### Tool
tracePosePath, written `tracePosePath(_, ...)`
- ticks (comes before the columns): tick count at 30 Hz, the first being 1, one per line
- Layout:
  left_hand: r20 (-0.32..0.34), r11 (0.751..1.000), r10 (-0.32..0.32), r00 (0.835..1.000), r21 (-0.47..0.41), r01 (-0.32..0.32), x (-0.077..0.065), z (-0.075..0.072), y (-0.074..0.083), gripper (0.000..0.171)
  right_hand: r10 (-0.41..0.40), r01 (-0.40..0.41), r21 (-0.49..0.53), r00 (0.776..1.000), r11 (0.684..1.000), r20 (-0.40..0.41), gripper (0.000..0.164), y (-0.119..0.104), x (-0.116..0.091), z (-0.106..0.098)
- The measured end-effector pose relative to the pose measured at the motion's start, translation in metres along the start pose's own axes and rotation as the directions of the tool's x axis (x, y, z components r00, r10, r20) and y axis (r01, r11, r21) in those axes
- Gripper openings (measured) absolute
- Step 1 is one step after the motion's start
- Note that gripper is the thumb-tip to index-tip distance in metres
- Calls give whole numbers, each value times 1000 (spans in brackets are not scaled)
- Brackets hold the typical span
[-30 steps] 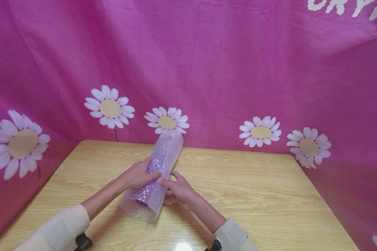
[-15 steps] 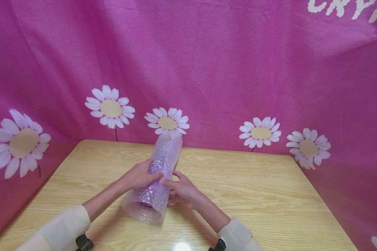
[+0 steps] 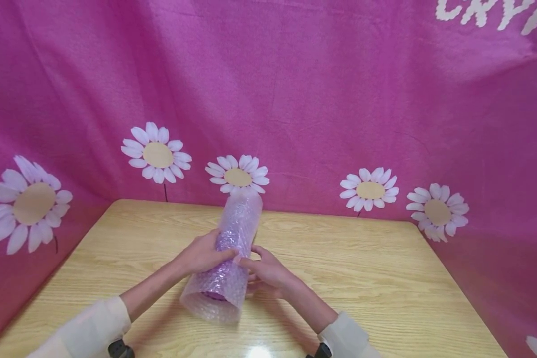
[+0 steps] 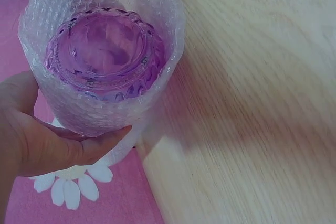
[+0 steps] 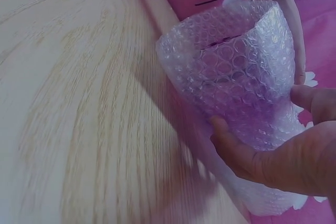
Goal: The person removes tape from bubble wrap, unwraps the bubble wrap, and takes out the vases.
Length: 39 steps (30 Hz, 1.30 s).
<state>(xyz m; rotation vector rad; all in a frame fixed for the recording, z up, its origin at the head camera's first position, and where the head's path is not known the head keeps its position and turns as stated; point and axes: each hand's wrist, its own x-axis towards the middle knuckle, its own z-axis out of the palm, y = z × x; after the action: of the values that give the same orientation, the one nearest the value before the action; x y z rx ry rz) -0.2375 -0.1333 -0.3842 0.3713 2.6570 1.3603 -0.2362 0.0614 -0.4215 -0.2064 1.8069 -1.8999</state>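
Note:
A purple glass vessel (image 4: 107, 45) lies wrapped in a tube of clear bubble wrap (image 3: 243, 214), slanting away from me over the table. In the left wrist view, its round, ridged end shows inside the wrap's open near end. My left hand (image 3: 206, 252) grips the roll from the left, thumb lying across the top. From the right, my right hand (image 3: 268, 273) holds the roll's side, its thumb beside the left thumb. The right wrist view shows its thumb and a finger (image 5: 233, 148) against the wrap. The rest of the vessel is blurred by the wrap or hidden.
The wooden table (image 3: 362, 278) extends to both sides of the roll. A pink cloth (image 3: 295, 99) with printed daisies hangs behind and along both sides. The roll's far end is close to the table's back edge.
The wrapped roll and both hands have shifted slightly to the right. Its near end has also come a little toward me, and both hands keep their hold.

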Motion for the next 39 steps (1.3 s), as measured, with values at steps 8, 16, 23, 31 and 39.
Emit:
tracePosePath(8, -14, 1000, 4, 1000, -27, -5, -2, 9, 6, 69, 14, -13, -28, 1000, 1000, 12, 68, -4, -11, -9)
tracePosePath(16, -14, 998, -7, 1000, -70, 6, -4, 19, 13, 69, 29, -29, -81, 1000, 996, 7, 71, -7, -21, -19)
tracePosePath(23, -13, 996, -2, 1000, -95, 1, -3, 29, 19, 70, 37, -36, -103, 999, 994, 14, 74, -9, -32, -30)
tracePosePath(31, -7, 994, -1, 1000, -106, 1, -2, 42, 24, 69, 55, -55, -177, 998, 983, -6, 73, -12, -42, -43)
tracePosePath(39, 12, 993, 23, 1000, -119, -22, -1, 52, 27, 73, 53, -55, -194, 999, 979, -12, 75, -14, -51, -54)
